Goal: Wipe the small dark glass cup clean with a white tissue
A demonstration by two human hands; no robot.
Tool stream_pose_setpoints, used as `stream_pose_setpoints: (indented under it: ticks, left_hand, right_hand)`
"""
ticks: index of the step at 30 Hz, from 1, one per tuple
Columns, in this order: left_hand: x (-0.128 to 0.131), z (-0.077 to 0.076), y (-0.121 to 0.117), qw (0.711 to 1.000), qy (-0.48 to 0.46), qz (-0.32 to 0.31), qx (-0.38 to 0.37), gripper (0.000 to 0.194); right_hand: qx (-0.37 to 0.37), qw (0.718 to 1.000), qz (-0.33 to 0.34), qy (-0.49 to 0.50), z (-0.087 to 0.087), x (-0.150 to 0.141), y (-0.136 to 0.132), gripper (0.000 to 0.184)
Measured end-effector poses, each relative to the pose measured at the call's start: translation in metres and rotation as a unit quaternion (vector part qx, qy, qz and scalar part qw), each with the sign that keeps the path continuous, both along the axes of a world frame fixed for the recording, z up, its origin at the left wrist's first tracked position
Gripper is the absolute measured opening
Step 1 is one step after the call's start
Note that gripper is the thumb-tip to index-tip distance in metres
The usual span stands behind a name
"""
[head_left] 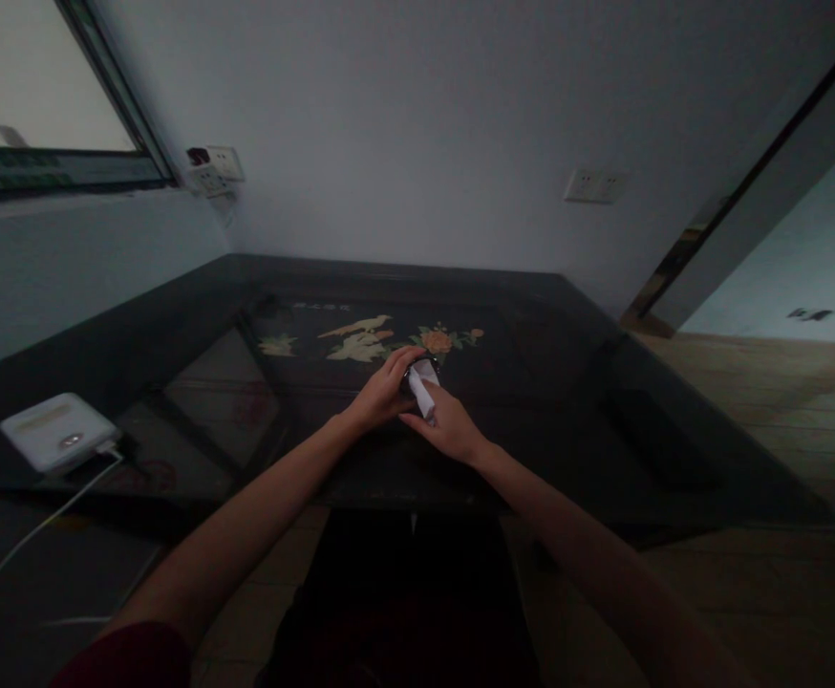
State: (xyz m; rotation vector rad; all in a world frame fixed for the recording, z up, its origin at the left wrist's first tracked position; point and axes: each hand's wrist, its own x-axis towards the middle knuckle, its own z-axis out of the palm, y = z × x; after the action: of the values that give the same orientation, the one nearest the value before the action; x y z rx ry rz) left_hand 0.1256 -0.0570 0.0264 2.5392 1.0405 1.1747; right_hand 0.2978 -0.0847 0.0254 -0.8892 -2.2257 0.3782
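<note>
From a dark red sleeve [131, 657], reaches with the left hand [386, 390], curled around a small dark round object [435, 364]. Grips a white tissue [424, 397] against it with the right hand [455, 428], both hands close together, over the dark table [532, 411]. Just beyond, shows a painted flower [436, 341] and bird [361, 326]; far left, a white box [59, 425]; behind, a wall socket [594, 186].

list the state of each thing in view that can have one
left hand: curled around dark round object
right hand: gripping white tissue or cloth
dark round object: held, partly hidden
white tissue or cloth: folded, against the object
white box: resting on table
white cable: plugged into box
right wall socket: nothing plugged in
</note>
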Motion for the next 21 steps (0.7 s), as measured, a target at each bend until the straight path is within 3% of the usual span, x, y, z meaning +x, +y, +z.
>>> stream_pose_setpoints:
  ticks: [4, 9, 13, 17, 21]
  left_hand:
    - [0.0, 0.0, 0.0, 1.0, -0.003, -0.006, 0.0, 0.08]
    - [0.0, 0.001, 0.002, 1.0, 0.007, -0.019, 0.02, 0.079]
    - [0.002, 0.001, 0.002, 1.0, 0.006, -0.002, 0.019, 0.079]
    - [0.004, -0.002, 0.001, 1.0, 0.001, 0.012, 0.004, 0.081]
    - [0.003, -0.003, 0.0, 1.0, -0.003, 0.018, 0.006, 0.081]
  right_hand:
    - [-0.004, 1.0, -0.015, 0.021, 0.005, 0.004, -0.001, 0.041]
    - [0.072, 0.993, -0.061, -0.075, 0.011, 0.0, -0.006, 0.033]
    - [0.119, 0.98, -0.097, -0.124, 0.01, -0.004, -0.007, 0.043]
    - [0.125, 0.985, -0.056, -0.103, 0.003, -0.004, -0.005, 0.061]
    - [0.091, 0.991, -0.045, -0.086, 0.003, -0.002, -0.006, 0.055]
